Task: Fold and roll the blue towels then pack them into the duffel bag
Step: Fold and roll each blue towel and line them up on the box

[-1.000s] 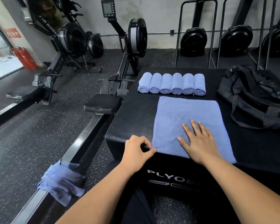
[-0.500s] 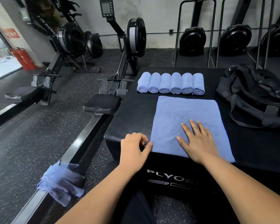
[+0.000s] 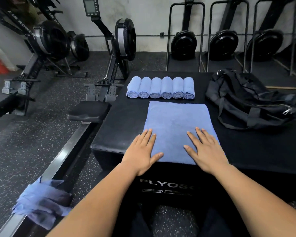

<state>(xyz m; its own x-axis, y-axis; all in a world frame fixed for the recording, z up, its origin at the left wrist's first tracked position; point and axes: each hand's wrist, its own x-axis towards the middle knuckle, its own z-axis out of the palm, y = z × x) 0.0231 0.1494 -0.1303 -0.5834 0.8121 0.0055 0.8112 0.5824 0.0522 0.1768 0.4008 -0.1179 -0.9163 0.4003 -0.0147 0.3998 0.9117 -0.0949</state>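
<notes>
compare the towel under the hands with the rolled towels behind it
The flat towel lies spread out; the rolled towels are six tight rolls side by side. The left hand and right hand rest open on the flat towel's near end; the rolled towels are untouched. The flat towel sits nearer the person than the rolled towels. Both are the same blue and lie on the black box.

You have one view, worn on your head: it looks forward and down, close over the plyo box (image 3: 125, 122), facing the rowing machines (image 3: 125, 40) along the far wall (image 3: 152, 16). Its edges seem bowed, probably wide-angle distortion.
</notes>
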